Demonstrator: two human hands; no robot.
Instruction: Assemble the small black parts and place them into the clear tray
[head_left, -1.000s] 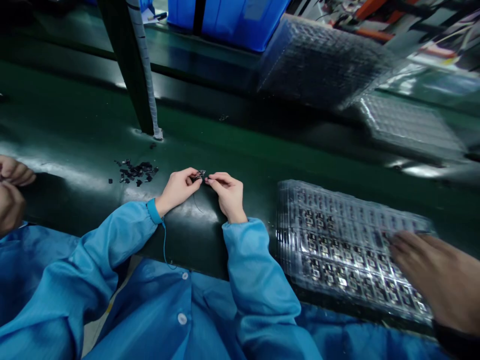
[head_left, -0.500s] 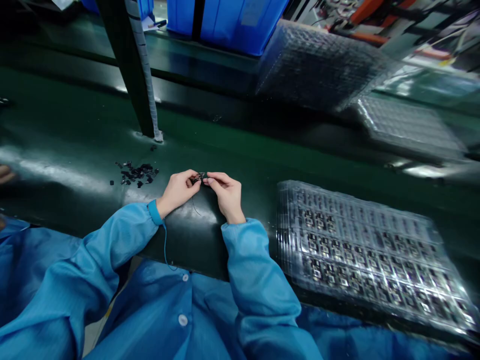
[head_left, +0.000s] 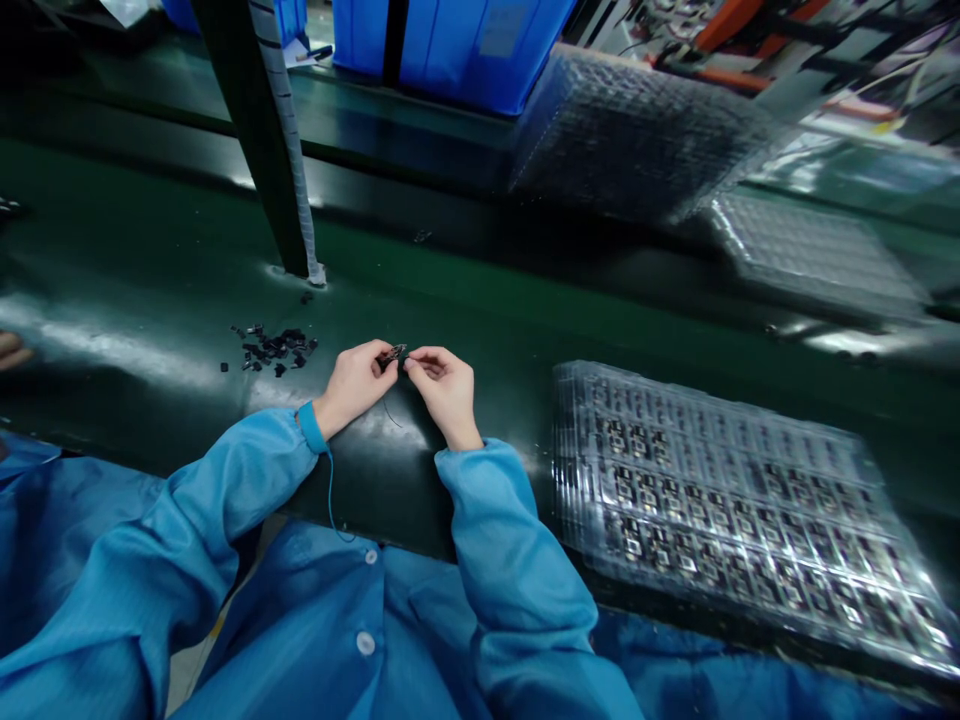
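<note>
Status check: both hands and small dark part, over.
Left hand pinching small dark part. Right hand close beside it, contact unclear. Loose black pieces off left, apparently not in the way.

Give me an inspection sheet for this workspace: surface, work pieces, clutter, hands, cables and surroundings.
Surface: dark green bench, glossy, with bright reflections.
Work pieces: small dark part in the left hand; loose black pieces farther left; clear tray stack at right, top tray partly filled.
Clutter: tiny bits farther back, too small to identify.
Hands: left hand pinches the part; right hand touches or nearly touches it, grip unclear.
Cables: blue cord from the left wristband; thin dark strand below the part.
Surroundings: blue bin and clear trays behind; another person's hand at left edge.
</note>
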